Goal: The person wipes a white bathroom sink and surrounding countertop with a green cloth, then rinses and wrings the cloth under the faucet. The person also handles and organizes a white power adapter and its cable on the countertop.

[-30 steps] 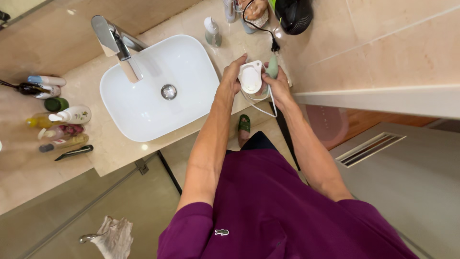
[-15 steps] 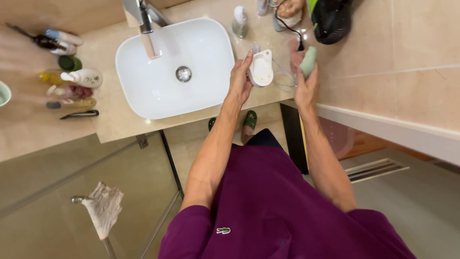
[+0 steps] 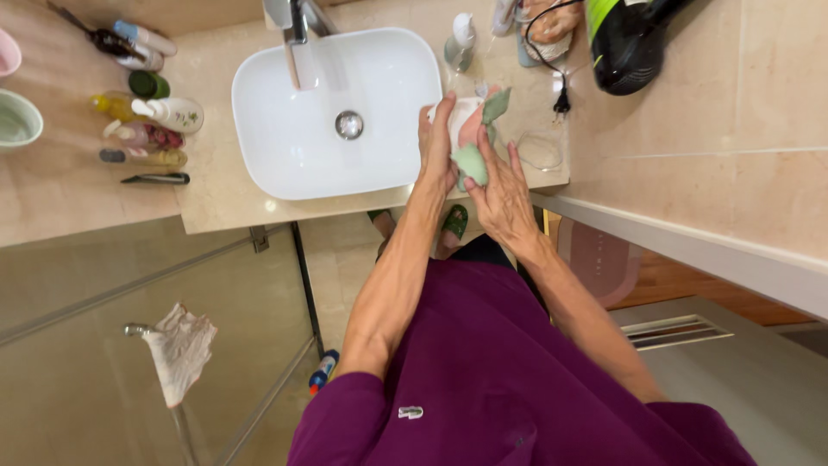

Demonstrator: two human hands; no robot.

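My left hand [image 3: 438,147] grips a small white rounded device [image 3: 459,115] over the counter, just right of the white basin [image 3: 259,138]. My right hand [image 3: 498,194] presses a pale green handpiece [image 3: 473,160] against that device; the green tip [image 3: 496,104] pokes out above my fingers. A thin clear tube coils on the beige counter [image 3: 541,148] right of my hands. Much of the white device is hidden by both hands.
A tap [image 3: 297,26] stands behind the basin. Several bottles [image 3: 151,116] and a black comb [image 3: 155,179] lie left of it. A pump bottle [image 3: 461,40], a black cord [image 3: 559,86] and a black-and-green appliance [image 3: 630,43] crowd the back right. A cloth hangs on a glass door handle [image 3: 177,345].
My right hand has come back left from the counter's right side and brought the green handpiece against the white device. The view has shifted slightly right.
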